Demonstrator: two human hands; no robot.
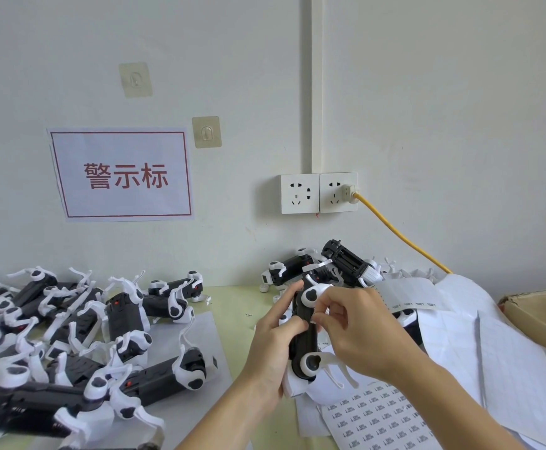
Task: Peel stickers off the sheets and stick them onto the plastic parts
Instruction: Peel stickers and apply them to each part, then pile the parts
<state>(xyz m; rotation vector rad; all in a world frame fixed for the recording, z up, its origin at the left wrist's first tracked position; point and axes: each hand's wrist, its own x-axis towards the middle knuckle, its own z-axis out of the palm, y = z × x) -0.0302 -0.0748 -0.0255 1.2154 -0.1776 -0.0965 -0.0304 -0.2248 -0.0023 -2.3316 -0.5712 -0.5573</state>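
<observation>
A big pile of toy bodies (70,336) fills the lower left; your left hand (273,349) grips 1 toy (304,336) at centre; your right hand (359,332) pinches a sticker onto it; the sticker sheet (379,417), bottom centre, looks mostly full, so plenty probably remains.

Black plastic part (302,332) with white legs, held upright over the desk (232,303).
Sticker sheet (379,420) lies flat below it at the near edge, rows of small printed labels still on. More black-and-white parts: big pile (80,336) on the left, smaller cluster (323,264) against the wall behind. Peeled gridded backing sheets (492,358) heaped on the right.
</observation>
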